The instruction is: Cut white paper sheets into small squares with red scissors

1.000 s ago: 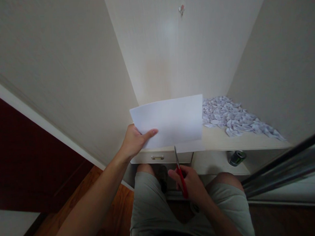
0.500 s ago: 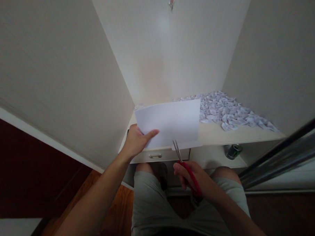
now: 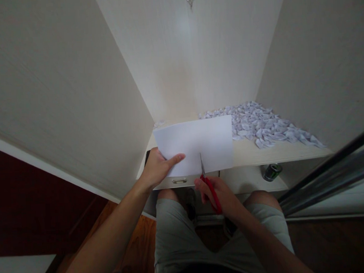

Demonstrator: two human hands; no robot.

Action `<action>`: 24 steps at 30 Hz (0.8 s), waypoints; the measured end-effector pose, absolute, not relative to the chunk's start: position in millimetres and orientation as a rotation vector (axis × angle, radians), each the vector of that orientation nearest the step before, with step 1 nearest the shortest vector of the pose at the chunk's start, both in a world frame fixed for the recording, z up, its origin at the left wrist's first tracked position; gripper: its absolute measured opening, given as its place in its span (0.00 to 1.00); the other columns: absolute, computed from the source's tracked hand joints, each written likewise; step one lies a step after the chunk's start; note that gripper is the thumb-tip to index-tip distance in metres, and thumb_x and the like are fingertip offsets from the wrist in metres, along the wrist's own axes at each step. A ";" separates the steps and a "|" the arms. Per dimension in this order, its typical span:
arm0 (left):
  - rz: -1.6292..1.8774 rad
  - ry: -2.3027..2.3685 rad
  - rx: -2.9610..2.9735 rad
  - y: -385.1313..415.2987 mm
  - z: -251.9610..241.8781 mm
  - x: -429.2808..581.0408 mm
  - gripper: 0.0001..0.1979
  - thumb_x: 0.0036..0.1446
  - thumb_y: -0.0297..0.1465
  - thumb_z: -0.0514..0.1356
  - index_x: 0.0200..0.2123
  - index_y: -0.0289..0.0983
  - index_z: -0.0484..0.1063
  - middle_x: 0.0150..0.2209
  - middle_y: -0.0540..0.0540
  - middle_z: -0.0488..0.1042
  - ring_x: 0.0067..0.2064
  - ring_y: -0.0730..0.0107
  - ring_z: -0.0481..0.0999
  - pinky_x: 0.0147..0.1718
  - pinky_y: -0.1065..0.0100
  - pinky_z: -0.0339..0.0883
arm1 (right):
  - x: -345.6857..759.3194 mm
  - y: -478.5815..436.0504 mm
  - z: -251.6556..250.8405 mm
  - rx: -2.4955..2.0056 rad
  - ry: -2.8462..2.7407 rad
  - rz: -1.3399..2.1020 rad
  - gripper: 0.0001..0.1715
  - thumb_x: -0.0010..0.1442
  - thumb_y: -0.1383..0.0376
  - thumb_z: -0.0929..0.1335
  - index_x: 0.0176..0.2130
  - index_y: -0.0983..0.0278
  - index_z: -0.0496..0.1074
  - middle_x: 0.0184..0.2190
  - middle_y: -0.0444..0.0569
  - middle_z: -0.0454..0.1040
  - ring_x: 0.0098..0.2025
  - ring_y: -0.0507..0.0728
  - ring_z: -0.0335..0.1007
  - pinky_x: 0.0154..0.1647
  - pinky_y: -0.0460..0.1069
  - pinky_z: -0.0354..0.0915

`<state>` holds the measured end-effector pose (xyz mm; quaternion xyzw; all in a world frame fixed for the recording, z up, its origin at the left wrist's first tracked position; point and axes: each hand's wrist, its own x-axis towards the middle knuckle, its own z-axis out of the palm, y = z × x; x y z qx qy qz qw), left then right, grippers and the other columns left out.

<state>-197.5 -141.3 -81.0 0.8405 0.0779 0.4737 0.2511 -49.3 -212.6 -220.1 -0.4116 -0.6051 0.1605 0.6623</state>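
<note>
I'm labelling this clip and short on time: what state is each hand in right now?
Left hand: closed, holding the white paper by its left side.
Right hand: closed, holding the red-handled scissors.

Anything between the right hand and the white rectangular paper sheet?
Only the red-handled metal scissors held in the right hand, overlapping the paper sheet in this view. Nothing else visible stands between.

The left hand (image 3: 157, 167) holds a white sheet (image 3: 189, 138) near its lower left corner; the right hand (image 3: 224, 194) holds red-handled scissors (image 3: 213, 194), blades crossing the sheet's lower edge. White scraps (image 3: 260, 123) partly cover the shelf (image 3: 249, 154) above a dark can (image 3: 272, 172).
</note>
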 end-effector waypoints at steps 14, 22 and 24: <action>1.294 0.247 2.341 -140.2 -79.1 -202.2 0.26 0.47 0.40 0.73 0.48 0.32 0.78 0.50 0.34 0.79 0.45 0.54 0.81 0.45 0.59 0.76 | -56.6 -209.7 -217.6 -0.920 -1.256 0.262 0.30 0.62 0.40 0.66 0.26 0.62 0.65 0.18 0.42 0.67 0.20 0.51 0.61 0.23 0.47 0.56; 1.302 0.225 2.312 -142.7 -79.8 -203.2 0.27 0.47 0.40 0.73 0.48 0.32 0.77 0.49 0.36 0.80 0.45 0.56 0.81 0.45 0.59 0.76 | -64.5 -207.5 -210.5 -0.909 -1.179 0.216 0.34 0.61 0.37 0.64 0.26 0.62 0.66 0.19 0.44 0.68 0.22 0.53 0.62 0.25 0.48 0.56; 1.312 0.236 2.350 -147.6 -77.8 -204.4 0.27 0.47 0.40 0.73 0.49 0.32 0.77 0.49 0.36 0.80 0.45 0.55 0.81 0.45 0.59 0.76 | -65.4 -206.8 -208.5 -0.911 -1.179 0.187 0.34 0.60 0.36 0.64 0.25 0.62 0.66 0.20 0.45 0.68 0.24 0.53 0.62 0.26 0.48 0.56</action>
